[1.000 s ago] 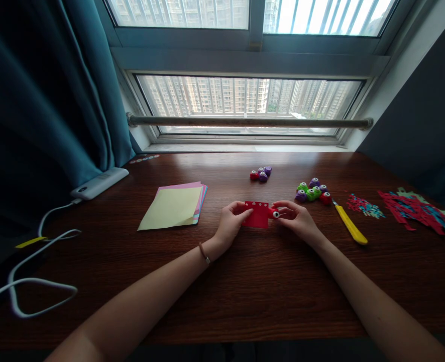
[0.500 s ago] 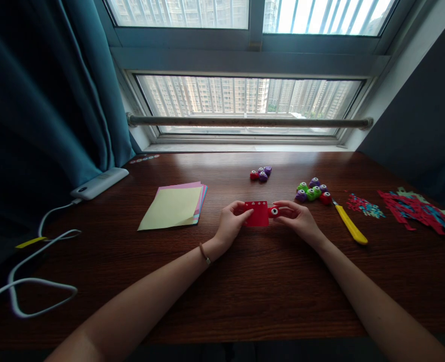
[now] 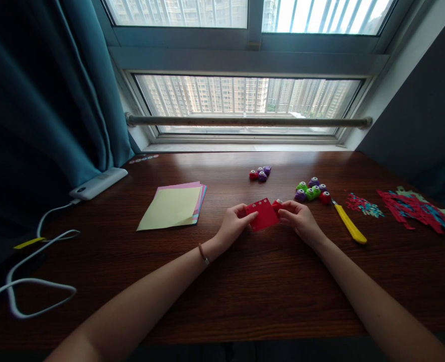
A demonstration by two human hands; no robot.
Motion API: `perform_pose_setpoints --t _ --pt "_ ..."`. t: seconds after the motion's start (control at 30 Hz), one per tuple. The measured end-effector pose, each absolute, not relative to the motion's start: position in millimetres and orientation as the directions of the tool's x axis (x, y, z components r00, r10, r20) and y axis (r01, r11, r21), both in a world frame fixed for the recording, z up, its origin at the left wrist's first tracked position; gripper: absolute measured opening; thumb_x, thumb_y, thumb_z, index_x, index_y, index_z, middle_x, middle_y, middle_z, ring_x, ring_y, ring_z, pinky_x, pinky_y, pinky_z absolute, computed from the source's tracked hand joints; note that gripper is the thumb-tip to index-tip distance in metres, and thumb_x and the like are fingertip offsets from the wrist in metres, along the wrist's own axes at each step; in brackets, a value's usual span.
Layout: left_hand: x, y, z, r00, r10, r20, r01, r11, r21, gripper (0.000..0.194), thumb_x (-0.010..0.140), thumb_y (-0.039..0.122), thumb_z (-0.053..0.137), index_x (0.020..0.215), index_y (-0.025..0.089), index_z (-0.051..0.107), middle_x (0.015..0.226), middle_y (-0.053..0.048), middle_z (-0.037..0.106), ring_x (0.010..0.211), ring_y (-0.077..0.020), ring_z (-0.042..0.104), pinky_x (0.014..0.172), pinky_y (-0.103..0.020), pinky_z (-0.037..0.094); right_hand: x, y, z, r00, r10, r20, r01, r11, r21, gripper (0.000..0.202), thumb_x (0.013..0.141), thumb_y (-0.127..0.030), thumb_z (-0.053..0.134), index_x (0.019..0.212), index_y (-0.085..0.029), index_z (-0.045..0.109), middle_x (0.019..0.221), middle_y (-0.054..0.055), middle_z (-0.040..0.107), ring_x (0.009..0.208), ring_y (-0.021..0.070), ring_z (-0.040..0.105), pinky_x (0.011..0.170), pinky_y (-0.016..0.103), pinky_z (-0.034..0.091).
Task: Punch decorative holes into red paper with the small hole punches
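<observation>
My left hand (image 3: 235, 223) pinches a red paper card (image 3: 264, 215) between thumb and fingers. A row of small cut-out shapes runs along the card's upper edge. My right hand (image 3: 300, 218) is closed on a small red craft punch (image 3: 277, 204), partly hidden by the fingers and held at the card's right edge. Whether the card is inside its slot I cannot tell. Beyond the right hand stands a cluster of green, purple and red craft punches (image 3: 311, 191). A smaller group of purple and red punches (image 3: 260, 174) sits farther back.
Left of my hands lies a stack of coloured paper (image 3: 177, 205), pale yellow on top. To the right are a yellow-handled knife (image 3: 349, 222), tiny paper bits (image 3: 363, 205) and red, blue and green paper strips (image 3: 420, 211). A white power strip (image 3: 99, 182) with its cable lies far left.
The card has tilted, its right side now nearer the right hand. The red punch has turned, so its round white-and-black top no longer faces me.
</observation>
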State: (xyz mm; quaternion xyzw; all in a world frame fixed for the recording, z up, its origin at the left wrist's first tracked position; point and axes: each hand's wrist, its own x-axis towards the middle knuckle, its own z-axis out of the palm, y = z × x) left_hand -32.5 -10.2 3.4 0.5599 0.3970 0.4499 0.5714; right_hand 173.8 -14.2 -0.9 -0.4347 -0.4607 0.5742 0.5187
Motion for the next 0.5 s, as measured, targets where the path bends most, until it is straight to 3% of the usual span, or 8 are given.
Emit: perform_pose_setpoints --t 0.27,0.5 --pt "-31.0 -10.7 6.4 0.347 0.938 0.020 -0.106 0.018 0.994 0.033 0.070 0.038 0.065 0.087 0.010 0.063 0.084 -0.007 0.064 0.070 -0.0148 0.056 0.062 -0.024 0.043 172.9 -14.4 1.0 -0.091 0.995 -0.030 -0.255 -0.052 -0.966 0.030 0.059 -0.030 0.075 0.079 -0.017 0.058 0.089 0.004 0.065 0.075 0.0169 0.062 0.066 0.028 0.052" --pt "-32.2 -10.6 5.3 0.353 0.936 0.000 -0.094 0.035 0.995 0.036 0.071 0.040 0.063 0.088 0.008 0.064 0.082 -0.007 0.064 0.067 -0.0129 0.054 0.059 -0.022 0.040 175.8 -13.8 -3.1 -0.139 0.988 0.067 -0.153 0.045 -0.987 0.031 0.060 -0.025 0.075 0.086 -0.017 0.060 0.095 0.006 0.064 0.089 0.0204 0.060 0.081 0.033 0.047"
